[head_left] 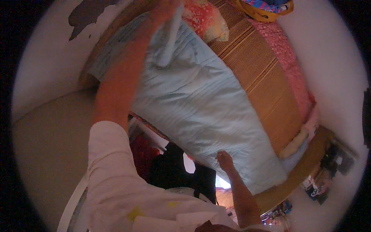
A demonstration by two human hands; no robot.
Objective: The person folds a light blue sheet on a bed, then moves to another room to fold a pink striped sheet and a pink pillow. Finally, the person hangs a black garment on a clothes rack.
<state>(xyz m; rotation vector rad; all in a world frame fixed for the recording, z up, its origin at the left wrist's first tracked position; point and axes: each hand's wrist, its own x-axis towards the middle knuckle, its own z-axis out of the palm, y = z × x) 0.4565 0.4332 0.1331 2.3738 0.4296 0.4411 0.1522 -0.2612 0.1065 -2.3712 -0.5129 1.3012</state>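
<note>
A pale blue quilted cover [203, 95] lies wrinkled across the bed before me. My left arm reaches over it to the far end. My left hand [171, 6] is blurred at the top edge of the picture. A pale, narrow strip [171, 40] runs down from beside that hand; I cannot tell whether it is a fold of cloth or a separate thing. Near the cover's close edge, my right hand [225, 161] rests with its fingers curled. Whether those fingers grip the cloth is not visible.
A red and cream patterned pillow [205, 21] lies at the far end. Beside the cover is a brown striped mat [255, 72], with pink cloth [282, 55] along the wall. A yellow-orange bag [261, 14] holds colourful cloth. Dark cloth [168, 165] hangs below the bed's near edge.
</note>
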